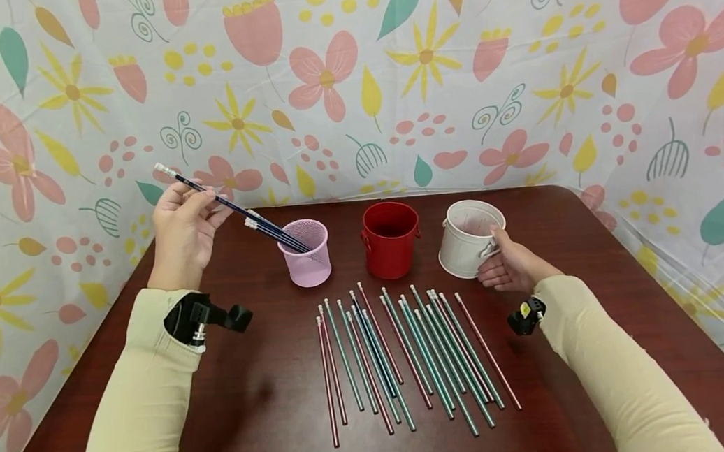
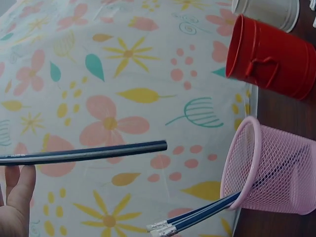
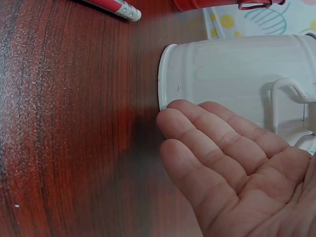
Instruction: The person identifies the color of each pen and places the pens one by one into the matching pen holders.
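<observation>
My left hand [image 1: 186,221] pinches a dark blue pencil [image 1: 195,186] by its white-eraser end, up above the table's left side. The pencil slants down toward a pink mesh cup [image 1: 310,266], and in the left wrist view its bare end [image 2: 158,145] points toward the cup from outside. Several dark blue pencils [image 2: 197,212] lean in that cup, erasers sticking out over the rim. At the right, a white bucket [image 1: 464,247] stands upright with a side handle. My right hand [image 1: 516,264] rests against its side, fingers [image 3: 217,143] extended low along it and thumb near the rim.
Between the cup and the white bucket stands a red bucket [image 1: 391,252] with small side handles. In front lie several green, red and dark blue pencils [image 1: 422,362] on the dark brown table [image 1: 255,415]. A flower-patterned cloth [image 1: 356,142] hangs behind.
</observation>
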A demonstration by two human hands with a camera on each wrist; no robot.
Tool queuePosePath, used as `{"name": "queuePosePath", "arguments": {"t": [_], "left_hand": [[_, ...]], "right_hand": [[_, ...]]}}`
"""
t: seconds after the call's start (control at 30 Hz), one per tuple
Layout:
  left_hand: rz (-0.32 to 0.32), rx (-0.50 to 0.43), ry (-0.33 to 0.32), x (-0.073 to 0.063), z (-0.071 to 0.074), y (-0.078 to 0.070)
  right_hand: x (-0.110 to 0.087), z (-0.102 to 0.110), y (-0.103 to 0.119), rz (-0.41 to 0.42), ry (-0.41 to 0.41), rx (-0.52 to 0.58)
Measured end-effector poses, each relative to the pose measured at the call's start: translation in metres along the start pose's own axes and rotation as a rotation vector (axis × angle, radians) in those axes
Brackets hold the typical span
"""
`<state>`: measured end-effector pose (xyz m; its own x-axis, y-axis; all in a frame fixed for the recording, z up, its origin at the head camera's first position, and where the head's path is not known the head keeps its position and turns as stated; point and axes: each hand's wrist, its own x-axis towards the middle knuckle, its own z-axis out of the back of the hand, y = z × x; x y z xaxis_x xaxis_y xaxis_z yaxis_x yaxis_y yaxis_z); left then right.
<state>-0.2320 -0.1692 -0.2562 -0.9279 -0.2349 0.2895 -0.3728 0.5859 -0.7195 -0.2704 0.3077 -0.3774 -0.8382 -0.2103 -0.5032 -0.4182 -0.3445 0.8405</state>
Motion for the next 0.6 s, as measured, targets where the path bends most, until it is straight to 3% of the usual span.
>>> {"name": "queuePosePath", "arguments": {"t": [0.27,0.4,0.5,0.6], "left_hand": [[-0.002,0.042,-0.053,0.019,-0.006,0.006],[0.052,0.252,-0.032,0.031,-0.008,0.015],[0.139,0.475,0.019,0.041,-0.012,0.02],[0.209,0.615,0.07,0.049,-0.016,0.024]], "right_hand": [[-0.001,0.0,-0.001,0.013,-0.004,-0.007],[-0.001,0.0,-0.001,0.01,-0.006,-0.009],[-0.002,0.0,0.0,0.007,-0.009,-0.01],[-0.003,0.0,0.001,0.014,-0.007,-0.018]]}}
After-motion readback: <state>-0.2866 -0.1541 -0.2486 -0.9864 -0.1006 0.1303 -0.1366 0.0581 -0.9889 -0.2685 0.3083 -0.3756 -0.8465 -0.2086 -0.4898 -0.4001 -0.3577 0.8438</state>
